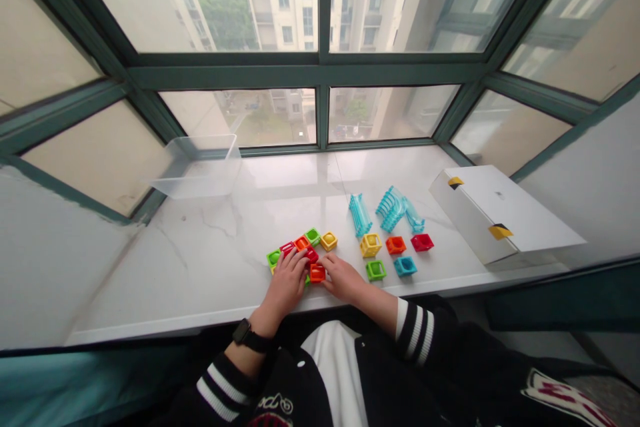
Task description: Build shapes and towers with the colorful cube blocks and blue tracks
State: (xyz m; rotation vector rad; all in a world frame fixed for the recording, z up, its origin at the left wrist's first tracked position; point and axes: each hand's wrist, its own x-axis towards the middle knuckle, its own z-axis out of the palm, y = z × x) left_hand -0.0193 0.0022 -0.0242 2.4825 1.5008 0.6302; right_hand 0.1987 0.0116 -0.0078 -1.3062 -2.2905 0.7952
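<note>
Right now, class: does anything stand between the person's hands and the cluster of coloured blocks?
Nothing visible does. The left hand and the right hand already rest against the block cluster, meeting at its orange block.

No legible text; only partial, unreadable lettering on the jacket [273, 405].

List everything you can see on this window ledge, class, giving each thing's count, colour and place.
Joined blocks: several; green, red, orange, yellow; ledge centre, under the hands.
Loose blocks: five; yellow, orange, red, green, blue; right of the hands.
Ribbed track pieces: about three, light blue, behind the loose blocks.
Plastic tub: one, clear, far left.
Box: one, white, right.
Ledge: white marble.
Left hand: on the joined blocks.
Right hand: touching an orange block.
</note>
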